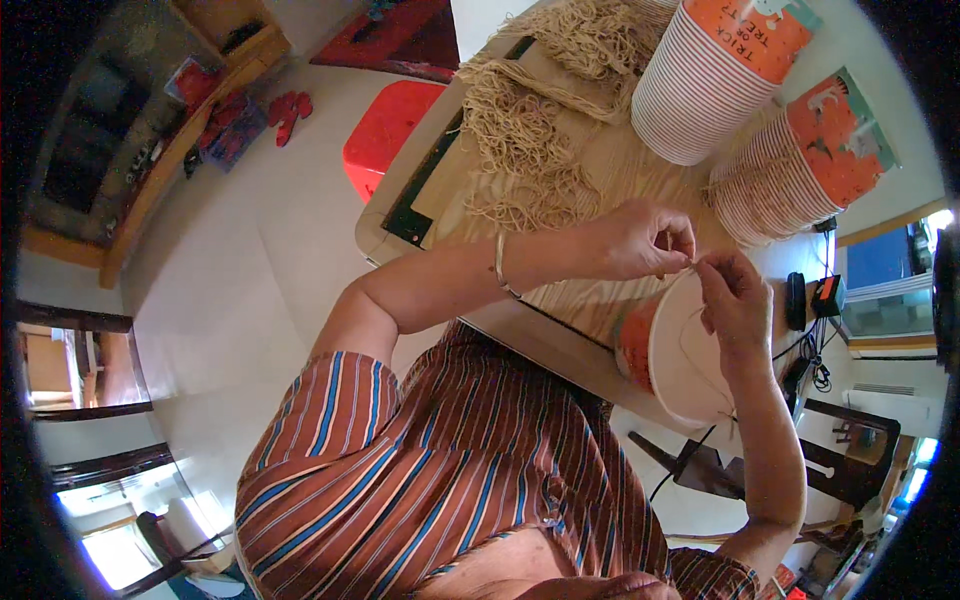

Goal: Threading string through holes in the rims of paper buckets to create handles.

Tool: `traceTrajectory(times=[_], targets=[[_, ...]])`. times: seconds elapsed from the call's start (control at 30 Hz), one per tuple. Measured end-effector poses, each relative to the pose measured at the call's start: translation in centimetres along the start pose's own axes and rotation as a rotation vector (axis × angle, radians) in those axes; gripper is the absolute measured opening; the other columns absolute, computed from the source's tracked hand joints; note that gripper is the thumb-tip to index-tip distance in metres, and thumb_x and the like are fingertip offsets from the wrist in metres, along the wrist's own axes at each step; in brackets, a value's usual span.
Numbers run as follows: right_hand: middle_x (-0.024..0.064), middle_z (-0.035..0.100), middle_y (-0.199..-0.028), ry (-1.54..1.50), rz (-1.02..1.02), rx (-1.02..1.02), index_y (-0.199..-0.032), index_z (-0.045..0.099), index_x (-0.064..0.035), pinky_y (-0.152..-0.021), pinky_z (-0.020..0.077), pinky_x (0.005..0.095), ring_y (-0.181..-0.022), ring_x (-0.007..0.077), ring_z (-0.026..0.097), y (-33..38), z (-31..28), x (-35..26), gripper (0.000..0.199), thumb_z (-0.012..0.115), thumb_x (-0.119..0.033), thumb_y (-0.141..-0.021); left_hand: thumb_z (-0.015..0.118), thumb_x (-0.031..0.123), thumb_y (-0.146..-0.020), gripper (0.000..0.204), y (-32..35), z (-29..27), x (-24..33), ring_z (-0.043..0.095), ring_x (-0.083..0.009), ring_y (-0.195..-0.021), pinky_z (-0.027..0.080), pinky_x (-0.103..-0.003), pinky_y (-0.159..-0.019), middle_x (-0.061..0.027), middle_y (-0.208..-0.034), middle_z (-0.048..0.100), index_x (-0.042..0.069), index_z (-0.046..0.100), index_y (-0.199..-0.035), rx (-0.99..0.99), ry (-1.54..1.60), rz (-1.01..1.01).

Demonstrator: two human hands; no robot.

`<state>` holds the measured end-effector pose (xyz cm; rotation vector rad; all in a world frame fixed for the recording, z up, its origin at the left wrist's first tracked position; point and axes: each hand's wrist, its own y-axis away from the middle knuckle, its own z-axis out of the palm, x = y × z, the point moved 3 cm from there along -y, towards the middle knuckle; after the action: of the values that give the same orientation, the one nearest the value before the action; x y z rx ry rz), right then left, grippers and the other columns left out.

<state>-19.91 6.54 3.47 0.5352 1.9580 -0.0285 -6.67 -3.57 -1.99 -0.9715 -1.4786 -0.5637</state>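
Left hand (pixel 640 238) was pinched, thumb to index tip, w/ the other fingers curled; it came in from the left across the tabletop (pixel 655 185), w/ a bangle (pixel 501 262) on the wrist. Right hand (pixel 738 300) was pinched too, thumb & index together, its tips just beside the left's, approx. over the far rim of a paper bucket. Both seemed to hold a bit of thin cord (pixel 697 368) btwn them, tho' the part at the fingertips was v. small; more of it hung in a loose curve across the bucket's mouth. That paper bucket (pixel 672 365), white inside & orange outside, was at the table's near right edge, open side turned twd. the person; couldn't tell exactly how it rested. Far right stood 2 nested stacks, same orange/white kind: a far stack (pixel 695 95) & a nearer stack (pixel 800 170), the latter w/ tan cords strung along its rims. Left of them, heaped tan cord (pixel 520 120) covered much of the table's far part, w/ looser strands nr. the left forearm. Red stool (pixel 385 130) was just beyond the table's left edge; red slippers (pixel 288 115) lay on the floor, far left. Black cables (pixel 820 355) hung tangled at right. Person's shirt (pixel 480 450) was brown w/ blue stripes.
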Motion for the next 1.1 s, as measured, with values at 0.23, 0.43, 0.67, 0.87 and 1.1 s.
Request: traceTrajectory(times=[0.23,0.43,0.67,0.87,1.1], targets=[[0.0006,0.059,-0.073,0.12,-0.237,0.032,-0.09,0.058,-0.0028,-0.061,0.046,0.0243,-0.066,0.0084,0.054,0.6,-0.4,1.0,0.006,0.062,-0.007,-0.088,0.065,0.014,-0.088,0.015,0.5,0.7,-0.6,0.059,-0.0076,-0.074,0.05,-0.025,-0.066,-0.0003,-0.081,0.062,0.002,0.061,-0.096,0.008,0.157,-0.031],[0.0076,0.062,-0.075,0.258,-0.422,0.11,-0.093,0.057,-0.0037,-0.064,0.0488,0.0295,-0.068,0.0142,0.059,1.4,-0.4,0.9,0.007,0.061,-0.007,-0.089,0.067,0.02,-0.087,0.027,0.8,0.9,-0.2,0.058,-0.0076,-0.076,0.049,-0.024,-0.065,0.0006,-0.084,0.062,0.003,0.062,-0.108,-0.008,0.197,-0.003],[0.014,0.062,-0.079,0.421,-0.514,0.099,-0.096,0.056,-0.0049,-0.063,0.0489,0.0334,-0.068,0.0249,0.062,1.8,-0.1,0.2,0.009,0.06,-0.006,-0.088,0.068,0.022,-0.086,0.022,1.1,0.5,1.3,0.056,-0.0073,-0.074,0.048,-0.024,-0.067,0.0007,-0.08,0.061,0.005,0.065,-0.099,-0.001,0.044,0.006],[0.0132,0.061,-0.077,0.441,-0.558,0.108,-0.095,0.056,-0.0039,-0.06,0.0481,0.035,-0.064,0.0234,0.059,1.8,0.0,0.4,0.009,0.061,-0.008,-0.089,0.067,0.018,-0.087,0.014,0.8,0.9,0.2,0.056,-0.0077,-0.074,0.047,-0.025,-0.068,0.0,-0.078,0.06,0.005,0.065,-0.092,0.034,0.039,0.099],[0.0025,0.059,-0.076,-0.004,-0.153,-0.007,-0.093,0.055,-0.0061,-0.05,0.0447,0.024,-0.065,0.0078,0.054,0.5,-0.8,1.4,0.007,0.061,-0.006,-0.089,0.065,0.015,-0.088,0.013,0.5,1.2,-0.6,0.055,-0.006,-0.074,0.046,-0.023,-0.066,0.0015,-0.08,0.06,0.004,0.064,-0.092,-0.038,0.315,-0.067]])
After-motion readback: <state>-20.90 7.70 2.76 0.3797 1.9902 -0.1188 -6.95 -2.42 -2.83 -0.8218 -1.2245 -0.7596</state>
